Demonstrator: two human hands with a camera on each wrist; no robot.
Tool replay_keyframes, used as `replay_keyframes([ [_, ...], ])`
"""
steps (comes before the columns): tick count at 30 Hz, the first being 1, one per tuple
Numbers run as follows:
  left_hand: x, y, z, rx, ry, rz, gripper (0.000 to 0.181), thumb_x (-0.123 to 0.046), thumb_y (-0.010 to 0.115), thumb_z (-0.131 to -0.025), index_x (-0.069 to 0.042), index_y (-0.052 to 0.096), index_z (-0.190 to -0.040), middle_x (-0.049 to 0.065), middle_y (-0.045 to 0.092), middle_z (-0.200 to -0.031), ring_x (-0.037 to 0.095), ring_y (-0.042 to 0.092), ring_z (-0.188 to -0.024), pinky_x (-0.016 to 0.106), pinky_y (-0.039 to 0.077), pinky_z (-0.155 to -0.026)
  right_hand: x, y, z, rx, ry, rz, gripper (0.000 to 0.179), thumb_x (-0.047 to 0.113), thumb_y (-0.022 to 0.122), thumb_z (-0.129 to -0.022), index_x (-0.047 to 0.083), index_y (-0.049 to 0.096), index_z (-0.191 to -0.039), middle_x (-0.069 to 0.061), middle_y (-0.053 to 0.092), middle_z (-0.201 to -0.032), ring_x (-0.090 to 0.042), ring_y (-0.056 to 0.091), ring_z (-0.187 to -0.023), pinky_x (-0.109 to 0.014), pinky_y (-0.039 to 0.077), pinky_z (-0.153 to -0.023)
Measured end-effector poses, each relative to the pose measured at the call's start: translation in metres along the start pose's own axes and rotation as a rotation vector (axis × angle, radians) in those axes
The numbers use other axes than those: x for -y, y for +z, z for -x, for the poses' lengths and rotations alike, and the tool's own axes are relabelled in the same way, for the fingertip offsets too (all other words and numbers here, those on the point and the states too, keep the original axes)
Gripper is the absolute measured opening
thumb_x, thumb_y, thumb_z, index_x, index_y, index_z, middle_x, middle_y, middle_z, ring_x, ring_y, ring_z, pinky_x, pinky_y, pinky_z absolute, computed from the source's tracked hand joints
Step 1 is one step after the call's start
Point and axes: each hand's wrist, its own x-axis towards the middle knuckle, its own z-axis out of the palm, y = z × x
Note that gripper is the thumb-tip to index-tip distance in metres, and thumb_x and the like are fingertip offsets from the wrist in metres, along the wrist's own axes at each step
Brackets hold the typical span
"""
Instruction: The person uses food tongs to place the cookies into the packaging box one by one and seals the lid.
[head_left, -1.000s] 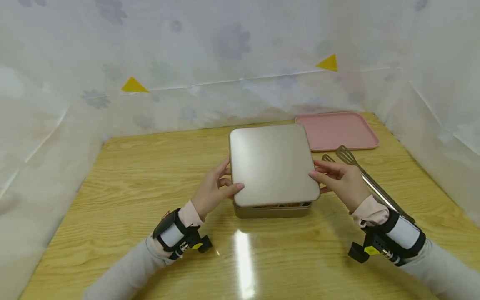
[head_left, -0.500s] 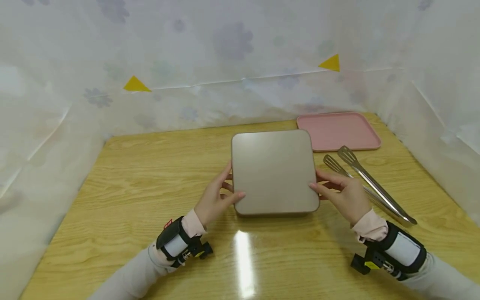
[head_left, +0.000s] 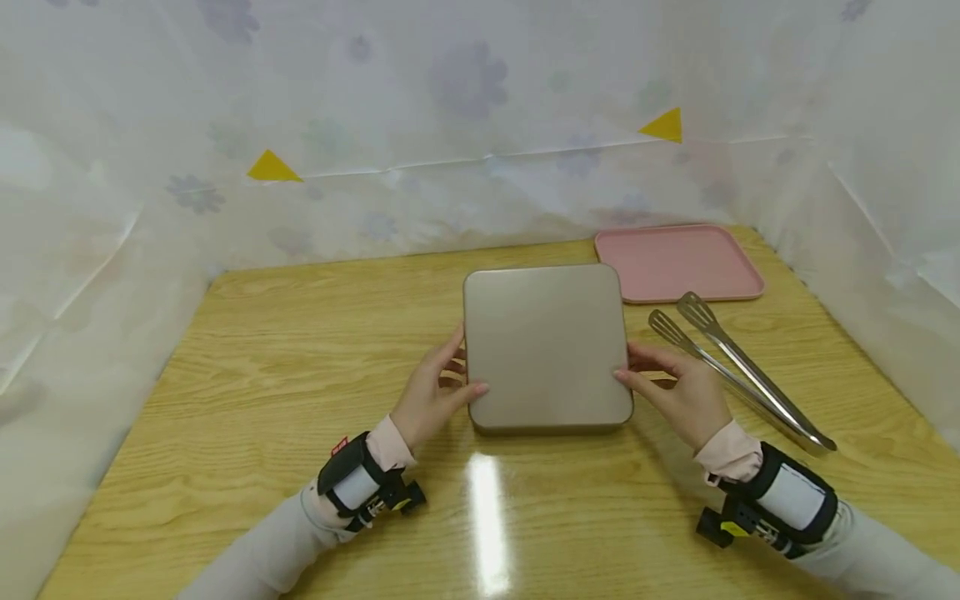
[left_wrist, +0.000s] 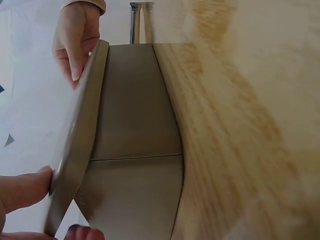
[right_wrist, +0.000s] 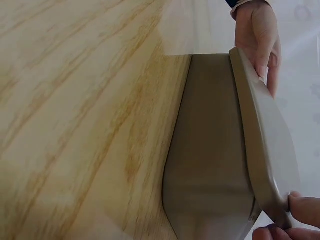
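Observation:
A square metal tin (right_wrist: pixel 210 145) stands on the wooden table, its flat grey-gold lid (head_left: pixel 547 346) lying over the top. In both wrist views the lid's near rim sits against the tin's wall, and at the corner by the right hand it tilts up slightly from the body. My left hand (head_left: pixel 429 392) holds the lid's left edge, thumb on top and fingers down the side. At the opposite edge, my right hand (head_left: pixel 686 392) pinches the lid between thumb and fingers. What the tin contains is hidden under the lid.
Metal tongs (head_left: pixel 750 379) with slotted heads lie on the table (head_left: pixel 315 358) just right of my right hand. Behind them at the back right is a pink rectangular tray (head_left: pixel 682 262). White patterned sheeting (head_left: pixel 465 200) walls the back and both sides.
The lid came down and toward me onto the tin, covering the front gap where some contents showed earlier. Both hands moved down with it and kept hold of its edges.

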Motion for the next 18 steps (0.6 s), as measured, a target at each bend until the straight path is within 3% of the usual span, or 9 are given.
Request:
replay_keyframes([
  [3, 0.0025, -0.0003, 0.0008, 0.016, 0.015, -0.017, 0.082, -0.005, 0.070, -0.087, -0.003, 0.022, -0.153, 0.024, 0.043, -0.144, 0.039, 0.047, -0.127, 0.054, 0.044, -0.103, -0.0017, 0.0004, 0.0000, -0.020, -0.060, 0.068, 0.040, -0.002, 0.078, -0.076, -0.008, 0.068, -0.114, -0.024, 0.069, -0.108, -0.015, 0.069, -0.095, 0.000, 0.043, -0.078],
  [6, 0.0033, -0.0013, 0.0019, 0.030, 0.019, -0.047, 0.083, -0.009, 0.070, -0.089, -0.002, 0.019, -0.154, 0.019, 0.025, -0.157, 0.036, 0.029, -0.142, 0.053, 0.032, -0.112, -0.0023, 0.0002, -0.0003, -0.040, -0.118, 0.130, 0.043, -0.001, 0.080, -0.074, -0.008, 0.068, -0.114, -0.024, 0.066, -0.114, -0.040, 0.066, -0.100, 0.002, 0.037, -0.072],
  [7, 0.0034, -0.0019, 0.0020, 0.038, 0.010, -0.055, 0.083, -0.011, 0.070, -0.089, -0.002, 0.018, -0.154, 0.017, 0.020, -0.159, 0.034, 0.024, -0.145, 0.052, 0.028, -0.114, -0.0025, 0.0001, -0.0004, -0.040, -0.129, 0.131, 0.043, -0.001, 0.080, -0.073, -0.008, 0.067, -0.114, -0.026, 0.064, -0.116, -0.043, 0.064, -0.101, 0.001, 0.036, -0.066],
  [10, 0.0032, -0.0039, 0.0023, 0.075, -0.031, -0.065, 0.084, -0.015, 0.068, -0.091, -0.003, 0.014, -0.154, 0.014, 0.014, -0.161, 0.028, 0.017, -0.147, 0.046, 0.023, -0.118, -0.0027, 0.0002, -0.0007, -0.030, -0.136, 0.124, 0.043, -0.001, 0.079, -0.074, -0.009, 0.066, -0.114, -0.028, 0.062, -0.118, -0.046, 0.062, -0.102, -0.003, 0.035, -0.059],
  [13, 0.0034, -0.0060, 0.0015, 0.120, -0.071, -0.061, 0.085, -0.017, 0.066, -0.093, -0.005, 0.010, -0.155, 0.011, 0.010, -0.161, 0.024, 0.015, -0.148, 0.042, 0.021, -0.119, -0.0032, 0.0006, -0.0009, -0.017, -0.134, 0.148, 0.042, 0.001, 0.079, -0.076, -0.009, 0.066, -0.115, -0.027, 0.063, -0.116, -0.044, 0.063, -0.101, -0.011, 0.045, -0.060],
  [15, 0.0037, -0.0070, 0.0008, 0.143, -0.078, -0.055, 0.085, -0.017, 0.065, -0.094, -0.004, 0.008, -0.155, 0.013, 0.009, -0.161, 0.024, 0.014, -0.148, 0.042, 0.020, -0.119, -0.0032, 0.0005, -0.0005, -0.005, -0.129, 0.165, 0.041, 0.004, 0.078, -0.078, -0.009, 0.066, -0.115, -0.025, 0.065, -0.114, -0.043, 0.065, -0.099, -0.025, 0.056, -0.066],
  [18, 0.0043, -0.0079, -0.0008, 0.174, -0.089, -0.034, 0.084, -0.018, 0.064, -0.094, -0.002, 0.007, -0.154, 0.014, 0.008, -0.161, 0.025, 0.012, -0.148, 0.042, 0.019, -0.119, -0.0027, 0.0006, -0.0002, 0.012, -0.112, 0.174, 0.040, 0.008, 0.077, -0.080, -0.008, 0.067, -0.115, -0.025, 0.066, -0.111, -0.041, 0.066, -0.096, -0.045, 0.058, -0.071],
])
